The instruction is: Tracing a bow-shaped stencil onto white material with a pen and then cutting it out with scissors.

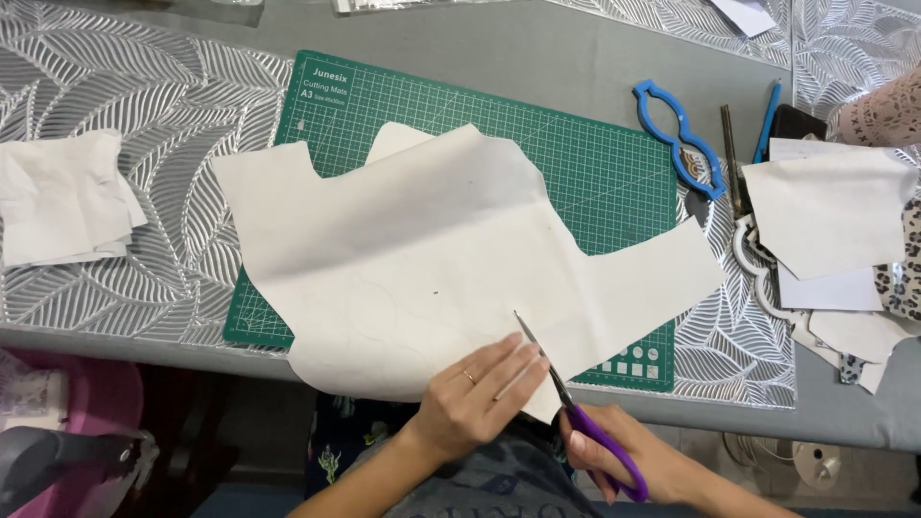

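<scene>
Lying across a green cutting mat, a large sheet of white fabric is spread flat, with one corner folded over near the top and its lower edge hanging slightly past the front edge of the grey table. The lower edge of the sheet is pinned down by the left hand, which is laid palm down with the fingers stretched out and close together; a ring is worn on one finger. Nothing is gripped by this hand; the fabric is only pressed. Just to its right, purple-handled scissors are held by the right hand, whose fingers are closed through the handle loops. The blades are angled up and to the left, touching the fabric edge beside the left fingertips, and are seen nearly closed.

Farther out, a blue plastic template is seen at the mat's upper right corner, well apart from the hands. A pile of white fabric pieces is stacked at the right, with bits of spotted cloth beside it. Another stack of white pieces is placed at the far left on a silver leaf-patterned placemat. Another person's lace sleeve is visible at the right edge.
</scene>
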